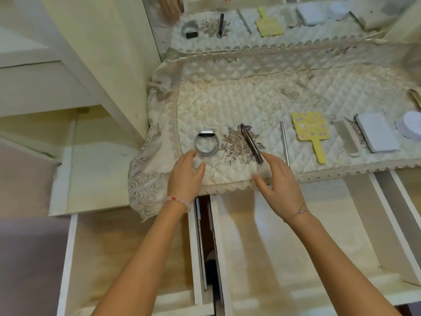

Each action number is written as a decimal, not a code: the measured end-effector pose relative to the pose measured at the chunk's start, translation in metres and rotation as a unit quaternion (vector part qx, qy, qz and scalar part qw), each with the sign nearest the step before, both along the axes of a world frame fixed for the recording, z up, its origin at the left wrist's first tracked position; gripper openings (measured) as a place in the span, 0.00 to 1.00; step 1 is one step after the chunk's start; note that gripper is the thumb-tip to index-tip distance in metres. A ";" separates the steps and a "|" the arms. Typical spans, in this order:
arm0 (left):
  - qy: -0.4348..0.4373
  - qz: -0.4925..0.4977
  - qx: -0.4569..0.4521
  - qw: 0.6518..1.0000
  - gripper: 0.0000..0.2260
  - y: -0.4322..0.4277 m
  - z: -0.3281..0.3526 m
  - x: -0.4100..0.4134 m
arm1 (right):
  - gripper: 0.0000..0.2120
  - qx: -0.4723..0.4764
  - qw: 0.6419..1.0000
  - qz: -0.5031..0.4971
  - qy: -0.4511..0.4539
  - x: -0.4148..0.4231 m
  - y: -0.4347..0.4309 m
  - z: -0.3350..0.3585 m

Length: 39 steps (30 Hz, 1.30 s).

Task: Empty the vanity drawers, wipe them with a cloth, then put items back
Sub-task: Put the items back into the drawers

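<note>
1. Two hands, mine: left hand (185, 172) and right hand (280, 179) hover over the front edge of the table. Both are spread, fingers straight and relaxed, holding nothing.
2. One wristband (206, 144), a grey loop with a pale clasp, lies on the quilted cover (227, 99) just beyond my left fingers (190, 155), untouched. Judged light and springy; pinch the band beside the clasp.
3. One dark pencil (251, 145) lies slanted across the embroidered flower, its near end just beside my right fingers (270, 157). Judged light, stiff and apt to roll; pinch at mid-barrel.
4. One thin metal stick (284, 143) lies right of the pencil, apart from it. Likely slippery; tip up one end against the soft cover.
5. One yellow hand mirror (311, 131), handle toward me. Probably fragile; take it by the handle.
6. One comb (345, 137), one flat white case (377, 132) and one round white pot (410, 127) lie at far right, well apart from my hands.
7. Two drawers, left drawer (127, 247) and right drawer (284, 247), stand pulled out below the table. With every item on the cover, I judge that putting back has not begun.
</note>
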<state>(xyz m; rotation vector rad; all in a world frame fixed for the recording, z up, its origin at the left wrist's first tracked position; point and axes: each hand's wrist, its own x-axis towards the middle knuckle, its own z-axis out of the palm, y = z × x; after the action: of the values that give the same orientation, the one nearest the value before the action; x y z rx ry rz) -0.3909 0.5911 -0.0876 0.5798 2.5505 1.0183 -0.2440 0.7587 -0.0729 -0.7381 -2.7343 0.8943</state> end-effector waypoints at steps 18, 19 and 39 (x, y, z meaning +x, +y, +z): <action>-0.096 0.188 0.001 0.977 0.14 0.055 -0.016 -0.034 | 0.24 -0.023 1.000 -0.012 0.013 -0.016 0.013 -0.012; -0.101 0.192 0.003 0.976 0.15 0.056 -0.016 -0.035 | 0.24 -0.024 1.000 -0.015 0.014 -0.015 0.013 -0.012; -0.282 0.263 0.111 0.916 0.10 0.041 -0.011 -0.029 | 0.25 -0.014 0.998 -0.059 0.003 0.011 0.016 -0.005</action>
<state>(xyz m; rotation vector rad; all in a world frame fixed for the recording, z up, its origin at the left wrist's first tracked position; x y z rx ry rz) -0.4202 0.6325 -0.0982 -0.3524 2.1018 1.4108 -0.2335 0.7744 -0.0782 -0.8896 -2.6459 0.9091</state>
